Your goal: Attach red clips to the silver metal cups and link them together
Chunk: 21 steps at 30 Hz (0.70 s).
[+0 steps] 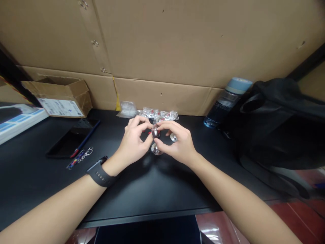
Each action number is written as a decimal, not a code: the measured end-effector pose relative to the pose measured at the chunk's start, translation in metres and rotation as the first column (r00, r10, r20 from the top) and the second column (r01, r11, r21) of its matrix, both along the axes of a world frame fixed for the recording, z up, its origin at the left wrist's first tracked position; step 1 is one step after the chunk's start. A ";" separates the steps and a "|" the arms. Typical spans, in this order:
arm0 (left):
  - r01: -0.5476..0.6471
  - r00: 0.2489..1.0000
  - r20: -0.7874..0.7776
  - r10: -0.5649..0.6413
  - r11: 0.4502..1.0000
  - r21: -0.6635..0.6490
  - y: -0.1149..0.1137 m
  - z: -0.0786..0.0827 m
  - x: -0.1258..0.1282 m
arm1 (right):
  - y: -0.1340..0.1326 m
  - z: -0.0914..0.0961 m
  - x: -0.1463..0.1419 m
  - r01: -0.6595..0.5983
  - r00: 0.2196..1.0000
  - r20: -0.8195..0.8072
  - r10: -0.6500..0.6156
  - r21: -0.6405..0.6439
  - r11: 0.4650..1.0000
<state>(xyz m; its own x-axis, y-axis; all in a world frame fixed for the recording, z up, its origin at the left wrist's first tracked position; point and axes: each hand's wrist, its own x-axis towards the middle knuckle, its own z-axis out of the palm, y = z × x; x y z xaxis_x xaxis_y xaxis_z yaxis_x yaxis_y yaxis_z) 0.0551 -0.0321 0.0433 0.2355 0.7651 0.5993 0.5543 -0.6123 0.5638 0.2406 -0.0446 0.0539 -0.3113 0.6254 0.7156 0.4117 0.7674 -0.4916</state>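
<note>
My left hand (134,142) and my right hand (177,142) meet over the middle of the black table (152,186), both pinching one small round shiny metal part (155,131) between fingertips. A black watch sits on my left wrist. Just below the held part a second silver disc (156,150) lies on the table, and another disc (173,137) lies behind my right fingers. Behind the hands is a heap of clear plastic bags (152,113) with more metal parts and red bits.
A phone (69,140), a pen (86,137) and a key ring (81,156) lie at the left. An open cardboard box (61,96) and a book stand at far left. A blue-lidded bottle (225,101) and a black bag (279,125) stand right. Cardboard wall behind.
</note>
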 end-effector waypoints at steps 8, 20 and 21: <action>-0.053 0.999 -0.002 0.054 0.992 0.115 -0.004 0.003 -0.001 | -0.003 -0.002 -0.001 -0.078 0.988 -0.152 0.040 -0.254 0.964; -0.077 0.997 0.002 0.077 0.996 0.052 -0.005 0.006 -0.001 | 0.006 0.000 0.008 0.037 0.996 0.083 -0.026 -0.137 0.990; -0.066 0.998 -0.001 0.066 0.997 0.030 -0.005 0.006 -0.001 | 0.007 0.000 0.009 0.044 0.993 0.115 -0.030 -0.116 0.992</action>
